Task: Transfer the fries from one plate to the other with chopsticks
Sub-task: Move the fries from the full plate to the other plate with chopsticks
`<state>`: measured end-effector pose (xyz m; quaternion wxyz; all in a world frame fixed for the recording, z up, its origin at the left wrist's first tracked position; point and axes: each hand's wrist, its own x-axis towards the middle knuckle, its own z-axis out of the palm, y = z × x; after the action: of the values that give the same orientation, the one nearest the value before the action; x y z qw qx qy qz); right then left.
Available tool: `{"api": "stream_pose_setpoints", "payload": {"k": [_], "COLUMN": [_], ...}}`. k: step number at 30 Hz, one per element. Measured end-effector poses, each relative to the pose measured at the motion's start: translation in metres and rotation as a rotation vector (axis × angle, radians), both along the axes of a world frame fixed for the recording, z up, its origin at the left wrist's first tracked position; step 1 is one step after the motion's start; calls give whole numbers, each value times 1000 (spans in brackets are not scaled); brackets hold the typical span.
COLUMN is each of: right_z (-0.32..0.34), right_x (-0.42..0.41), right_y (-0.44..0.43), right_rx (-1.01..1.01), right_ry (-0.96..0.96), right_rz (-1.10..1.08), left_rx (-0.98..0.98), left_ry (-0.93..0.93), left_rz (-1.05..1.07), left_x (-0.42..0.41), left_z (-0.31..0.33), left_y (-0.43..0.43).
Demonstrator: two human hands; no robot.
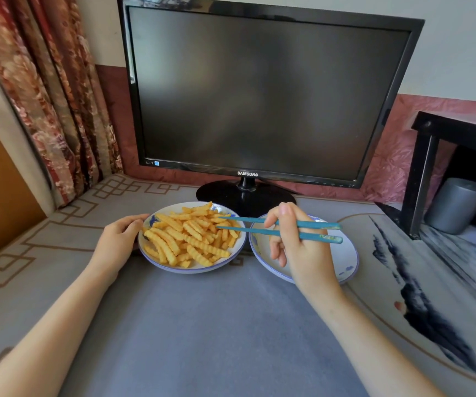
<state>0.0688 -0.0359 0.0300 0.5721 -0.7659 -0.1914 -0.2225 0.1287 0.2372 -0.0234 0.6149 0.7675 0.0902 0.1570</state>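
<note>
Right hand [297,245] has the teal chopsticks [245,230] pinched between thumb and fingers, and it hangs directly over the empty plate [342,253]. The sticks run leftward out of that grip. Their tips are spread apart with nothing caught between them, and they sit over the right edge of the fries [191,239]. Whether the tips are touching a fry, I can't tell. The back ends of the sticks poke out to the right of the hand, above the empty plate's bare white.

All the fries are piled on the full plate [174,269], just left of the grip, its rim almost meeting the empty plate's. On the far side of that pile, the left hand [119,242] holds the full plate's left rim, fingers curled against it.

Both plates rest on a grey mat [202,325]. Beyond the grip stands a dark monitor [259,96], its base just behind the plates. Well off to the right of the hand there's a black shelf [423,173] with a grey cup [457,206] under it. A curtain [59,96] hangs far left.
</note>
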Motion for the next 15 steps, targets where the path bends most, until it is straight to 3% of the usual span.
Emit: {"api": "stream_pose_setpoints", "payload": {"k": [5,15], "right_z": [-1,1], "right_x": [1,2], "right_y": [2,3], "right_rx": [-61,18], "right_ry": [-36,15], "right_rz": [8,-32], "left_rx": [-6,6], "left_ry": [1,3], "left_rz": [0,4], "left_x": [2,2], "left_z": [-2,-2], "left_y": [1,1]}}
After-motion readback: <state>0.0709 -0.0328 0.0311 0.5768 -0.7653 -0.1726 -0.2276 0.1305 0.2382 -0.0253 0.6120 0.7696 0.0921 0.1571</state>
